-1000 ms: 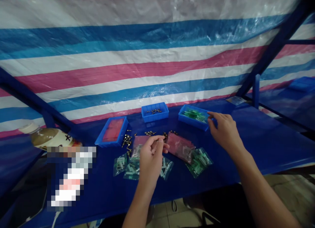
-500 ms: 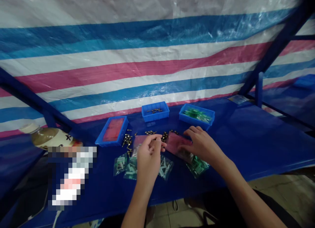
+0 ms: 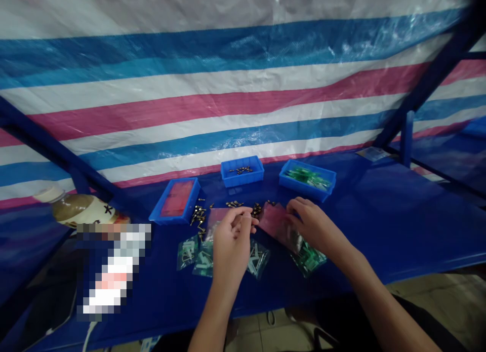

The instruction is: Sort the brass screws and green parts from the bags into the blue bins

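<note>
My left hand (image 3: 234,236) is above the middle of the blue table, its fingers curled in together; what they hold, if anything, is hidden. Under it, partly covered, lies a pink bag (image 3: 214,221). To the right, my right hand (image 3: 315,221) has bent fingers at the right edge of another pink bag (image 3: 274,221), whose lower end shows dark contents. Small brass-coloured metal parts (image 3: 198,216) lie left of the hands, with more between them. Green-tinted bags of pale pieces (image 3: 258,258) lie nearer the front edge, and another green bag (image 3: 309,258) is below my right hand.
Three blue bins stand behind: one with pink bags (image 3: 176,199), one with metal parts (image 3: 242,170), one with green bags (image 3: 307,177). A bottle (image 3: 81,208) and a blurred-out object (image 3: 117,268) with a white cable are at the left. A striped sheet hangs behind.
The view has shifted slightly. My right hand has drawn back a little from the pink bag, showing more of its lower end. My left hand keeps nearly the same pose.
</note>
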Tool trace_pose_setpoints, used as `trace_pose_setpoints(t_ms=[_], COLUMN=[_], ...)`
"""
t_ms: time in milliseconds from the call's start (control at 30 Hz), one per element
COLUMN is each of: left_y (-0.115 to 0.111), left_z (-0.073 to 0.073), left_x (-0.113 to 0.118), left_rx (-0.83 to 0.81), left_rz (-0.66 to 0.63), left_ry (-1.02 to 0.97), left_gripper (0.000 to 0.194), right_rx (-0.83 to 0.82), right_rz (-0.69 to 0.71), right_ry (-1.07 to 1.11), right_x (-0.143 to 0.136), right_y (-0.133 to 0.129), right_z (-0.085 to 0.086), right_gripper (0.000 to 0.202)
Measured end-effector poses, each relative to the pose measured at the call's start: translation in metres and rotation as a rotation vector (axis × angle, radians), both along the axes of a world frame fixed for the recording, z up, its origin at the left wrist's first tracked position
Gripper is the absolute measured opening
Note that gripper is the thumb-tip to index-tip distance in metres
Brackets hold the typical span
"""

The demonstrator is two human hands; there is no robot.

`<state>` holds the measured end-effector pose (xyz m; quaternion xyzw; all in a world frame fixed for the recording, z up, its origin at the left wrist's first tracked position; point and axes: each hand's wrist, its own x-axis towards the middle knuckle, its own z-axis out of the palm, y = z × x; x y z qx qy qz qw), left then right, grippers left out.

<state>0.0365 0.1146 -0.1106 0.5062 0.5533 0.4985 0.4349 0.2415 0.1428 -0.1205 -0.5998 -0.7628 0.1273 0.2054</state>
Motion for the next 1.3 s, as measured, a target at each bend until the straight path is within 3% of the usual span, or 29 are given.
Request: trace_pose_setpoints(t_ms=[167,367,500,733,967,1067,1167,1300], left_y=[-0.001,-0.004,-0.004,-0.003,-0.002,-0.002,-0.002,-0.002], left_z=[0.002,0.007,0.004,-0.001,0.005,0.007,0.008,0.011], left_x=[0.000,0.012,0.014,0.015,0.015,0.014,0.013,0.015], left_rx=[0.021,-0.064,-0.073,-0.149,-0.198,-0.176,-0.154,-0.184], left_rz=[0.094,-0.106,-0.095,-0.185,-0.073,-0.072,-0.086,-0.083], left_ry=[0.099,-0.073,-0.082,-0.252,-0.442,-0.504,-0.542,-0.500], left_gripper=[0.027,0.040,0.045,0.033,0.039,0.041,0.045,0.040], right_rx=[-0.210,-0.297,-0.367,-0.368,-0.181,-0.264,-0.381,-0.407], right_rz=[0.144,0.171,0.149,0.160,0.062,0.113,0.190,0.190], right_ry=[0.542,0.970,1.122,1.129,0.918,0.905,0.942,0.970], right_x=[0.013,0.004,-0.006,-0.013,-0.015,-0.021,-0.026,-0.029], right_y=[-0.003,-0.009,-0.013,-0.016,-0.010,-0.012,-0.016,-0.019], right_z=[0.017,0.028,0.030,0.027,0.018,0.018,0.019,0.020], right_gripper=[0.014,0.020,0.021,0.021,0.027,0.037,0.033,0.031])
